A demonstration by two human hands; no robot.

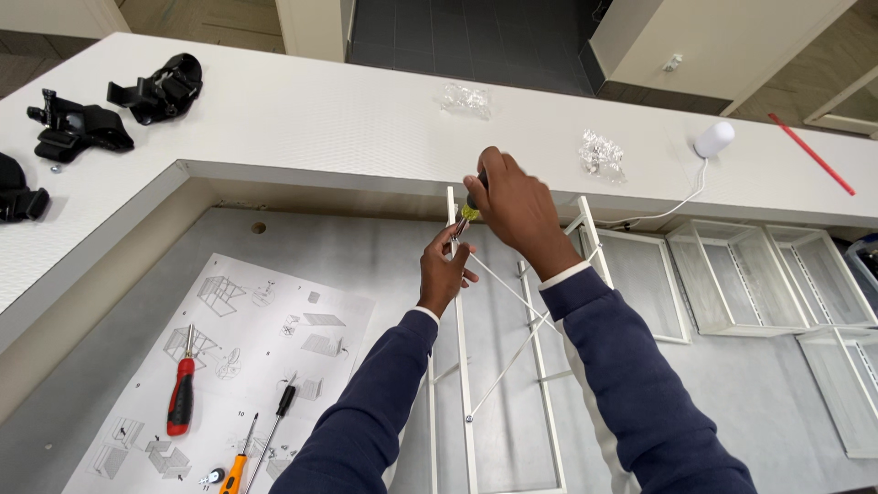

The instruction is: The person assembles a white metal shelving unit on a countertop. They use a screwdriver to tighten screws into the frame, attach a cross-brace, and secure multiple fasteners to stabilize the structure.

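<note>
My right hand [517, 206] is clamped around a screwdriver [470, 209], its tip at the top of the white frame [462, 366]. My left hand [444, 273] pinches the frame post just below the tip. Left of the frame lie the instruction sheet [247, 366] and a red screwdriver [182, 393]; beyond it, two plastic bags [466, 99] on the counter [302, 119].

Screwdriver at the top of a white wire rack frame

The yellow-and-black screwdriver [470, 209] points down at the upright white frame [462, 366], whose thin crossed braces run diagonally between its posts, beside the grey floor.
</note>
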